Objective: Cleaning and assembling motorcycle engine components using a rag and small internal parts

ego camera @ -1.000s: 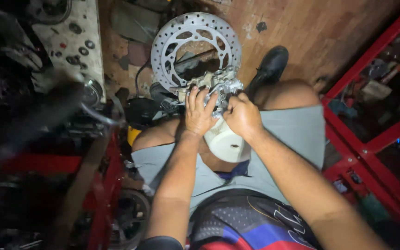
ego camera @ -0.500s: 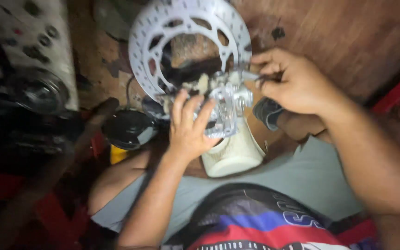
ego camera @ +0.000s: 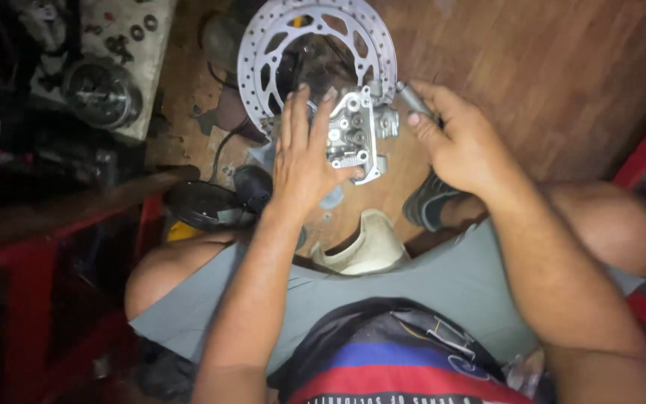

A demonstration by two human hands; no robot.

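Right hand (ego camera: 461,146) shifted off metal engine part (ego camera: 354,135) to upper right, pinching small grey cylinder (ego camera: 413,97), left hand (ego camera: 304,161) fingers spread gripping part, long axis vertical, before brake disc (ego camera: 263,45).

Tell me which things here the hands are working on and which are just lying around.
In hand:
- metal engine part, steadied by the left hand
- small grey tool, gripped by the right hand

Lying about:
- brake disc on the wooden floor
- round part on a sheet, upper left
- white container between the knees
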